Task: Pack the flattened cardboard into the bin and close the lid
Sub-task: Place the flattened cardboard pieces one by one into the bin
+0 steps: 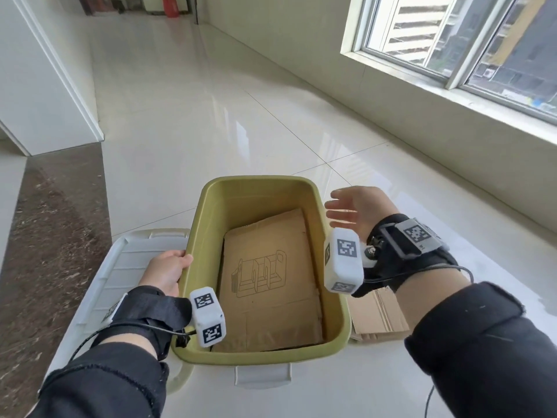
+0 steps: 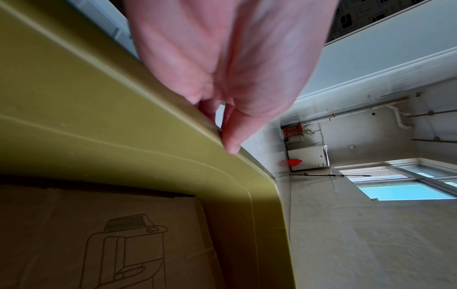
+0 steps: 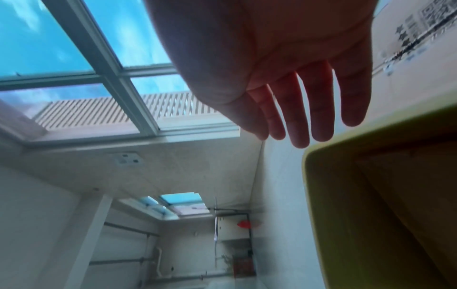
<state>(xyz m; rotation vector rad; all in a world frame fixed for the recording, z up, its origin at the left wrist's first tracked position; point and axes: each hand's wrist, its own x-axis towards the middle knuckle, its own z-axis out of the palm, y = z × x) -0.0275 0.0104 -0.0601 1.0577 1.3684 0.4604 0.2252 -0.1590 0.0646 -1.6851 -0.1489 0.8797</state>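
An olive-green bin [image 1: 208, 206] stands open on the floor. Flattened cardboard [image 1: 271, 276] with a line drawing lies inside it, seen also in the left wrist view as cardboard [image 2: 99, 234]. My left hand [image 1: 168, 270] grips the bin's left rim [image 2: 173, 125], thumb on the edge and fingers curled over the outside. My right hand [image 1: 352, 209] hovers above the bin's right rim [image 3: 321, 156] with straight, spread fingers [image 3: 301, 117], holding nothing. The white lid [image 1: 120, 267] lies flat on the floor to the left of the bin, partly under my left arm.
More flattened cardboard [image 1: 376, 318] lies on the floor against the bin's right side. A white latch [image 1: 262, 375] hangs at the bin's near end. Glossy tiled floor stretches ahead; a window wall [image 1: 452, 55] runs along the right and a dark stone strip [image 1: 51, 236] lies at the left.
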